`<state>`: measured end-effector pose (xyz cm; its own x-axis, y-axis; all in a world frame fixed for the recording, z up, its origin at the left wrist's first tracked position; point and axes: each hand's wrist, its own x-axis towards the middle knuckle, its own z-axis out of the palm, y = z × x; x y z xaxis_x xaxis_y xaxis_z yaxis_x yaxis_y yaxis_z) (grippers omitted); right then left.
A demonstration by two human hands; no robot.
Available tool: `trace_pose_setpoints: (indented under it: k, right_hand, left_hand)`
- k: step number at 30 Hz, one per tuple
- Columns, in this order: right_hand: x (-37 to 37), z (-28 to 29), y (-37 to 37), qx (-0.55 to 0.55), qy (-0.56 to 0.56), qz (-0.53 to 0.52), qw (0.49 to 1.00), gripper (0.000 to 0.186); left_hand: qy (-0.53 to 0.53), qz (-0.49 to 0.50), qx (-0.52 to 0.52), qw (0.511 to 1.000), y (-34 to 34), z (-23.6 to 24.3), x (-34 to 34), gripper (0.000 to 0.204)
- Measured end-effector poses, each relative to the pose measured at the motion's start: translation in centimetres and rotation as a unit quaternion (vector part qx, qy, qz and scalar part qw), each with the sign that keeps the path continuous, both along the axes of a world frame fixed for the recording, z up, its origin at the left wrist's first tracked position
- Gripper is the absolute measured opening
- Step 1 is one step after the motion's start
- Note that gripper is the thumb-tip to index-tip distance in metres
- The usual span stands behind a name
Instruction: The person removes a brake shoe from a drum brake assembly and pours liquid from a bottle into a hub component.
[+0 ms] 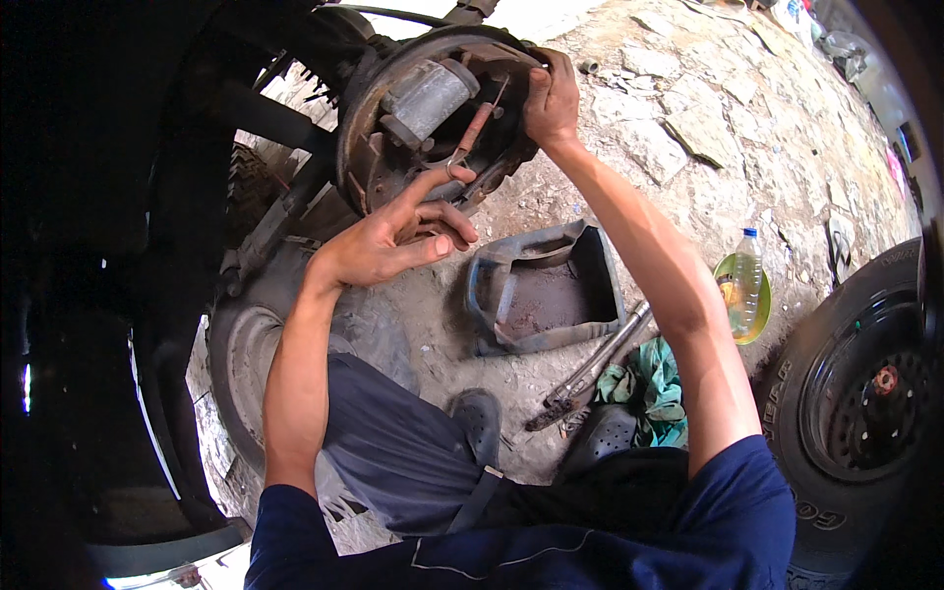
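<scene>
Gripping round metal rim (347, 147) w/ R fingers (559, 67), L fingers (430, 185) spread at rusty coil spring (476, 128).

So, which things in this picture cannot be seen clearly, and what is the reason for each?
In the head view:
Left hand: whether its index finger passes through the wire loop or only touches it; too small.
Right hand: how far its fingers wrap the round metal housing; the hand itself blocks this.
Yellow-green bowl: part of its inside; the bottle is in front.
Wheel on the right: its outer side, cut off by the dark picture edge.
</scene>
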<state>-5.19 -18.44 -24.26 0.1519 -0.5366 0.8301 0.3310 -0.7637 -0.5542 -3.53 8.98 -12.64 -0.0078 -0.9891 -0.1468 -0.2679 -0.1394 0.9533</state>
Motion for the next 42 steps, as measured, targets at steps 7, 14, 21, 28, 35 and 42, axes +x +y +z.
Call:
trace_pose_setpoints:
  k: [7, 14, 21, 28, 35, 42]
  right_hand:
    - [-2.3, 0.1, -0.3, -0.023, 0.09, -0.016, 0.996, 0.041]
    - [-6.5, 1.4, 0.0, 0.04, 0.216, 0.063, 0.973, 0.048]
    - [-6.8, 1.9, -0.3, 0.025, 0.289, 0.049, 0.956, 0.051]
    - [-6.4, 2.4, -0.7, 0.038, 0.339, 0.066, 0.938, 0.054]
    - [-6.6, 3.1, 0.1, 0.047, 0.385, -0.003, 0.922, 0.057]
    - [-7.6, 4.3, 3.0, 0.207, 0.23, -0.035, 0.95, 0.058]
  left_hand:
    - [-0.026, 0.008, -0.004, 1.0, 0.1, 0.0, -0.1, 0.071]
    - [-0.076, 0.035, 0.008, 0.996, 0.5, 0.2, 0.0, 0.064]
    - [-0.068, 0.052, 0.013, 0.996, 0.5, -0.2, -0.3, 0.062]
    - [-0.052, 0.038, 0.01, 0.998, 0.0, -0.2, -1.0, 0.066]
    - [-0.091, 0.052, -0.008, 0.994, 0.0, -0.6, -1.3, 0.065]
    - [-0.084, 0.249, -0.057, 0.963, -1.3, -1.9, -2.8, 0.033]
